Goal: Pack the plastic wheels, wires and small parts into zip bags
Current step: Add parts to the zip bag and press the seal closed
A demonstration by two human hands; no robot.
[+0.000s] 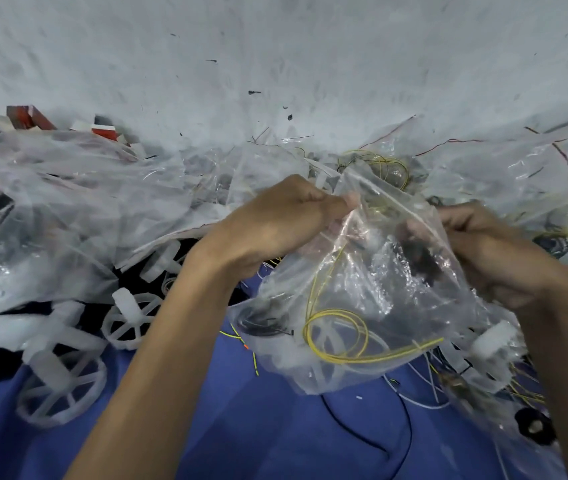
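Observation:
A clear zip bag (362, 292) hangs between both hands at the centre. Inside it lie a coiled yellow wire (338, 336), a white plastic wheel and small dark parts. My left hand (275, 223) pinches the bag's top edge at its left corner. My right hand (490, 244) grips the same top edge at the right, partly hidden behind the plastic. Loose white plastic wheels (64, 386) lie on the blue cloth (241, 427) at the lower left.
A heap of clear bags (85, 188) with wires and parts fills the left and the far right. Thin black, white and yellow wires (396, 420) trail over the blue cloth. Red and white pieces (29, 119) lie at the far left. Pale grey floor (275, 64) lies beyond.

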